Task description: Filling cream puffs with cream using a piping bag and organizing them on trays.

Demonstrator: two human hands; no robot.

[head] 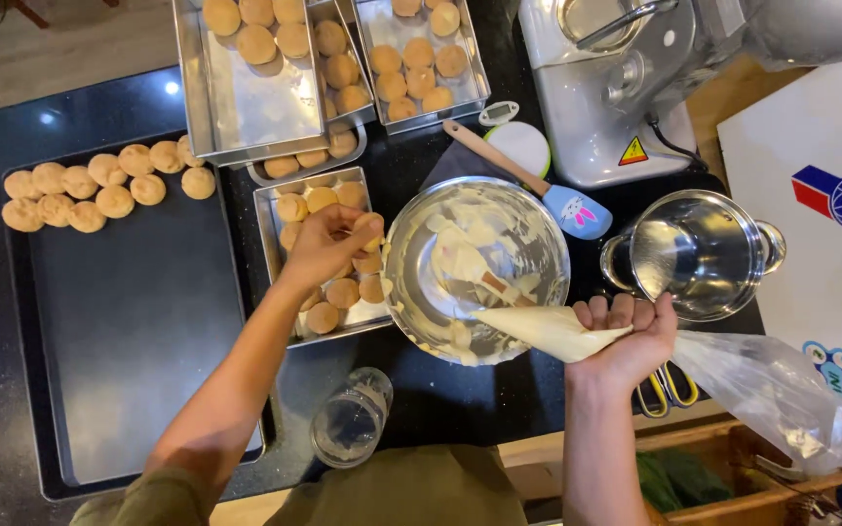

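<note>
Filling underway: my left hand (328, 244) pinches a puff (370, 231), right hand (626, 336) grips the piping bag (548, 331); next, I judge, they must meet.

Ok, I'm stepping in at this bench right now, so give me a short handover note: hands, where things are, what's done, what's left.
Left hand: holds one puff above the small tray of puffs.
Right hand: grips the piping bag of cream, tip over the mixing bowl.
Things: spatula lies in the bowl; a cluster of puffs sits at the big black tray's far corner; more in the metal trays beyond.
Done: bag loaded.
Left: which puffs are filled cannot be told.
</note>
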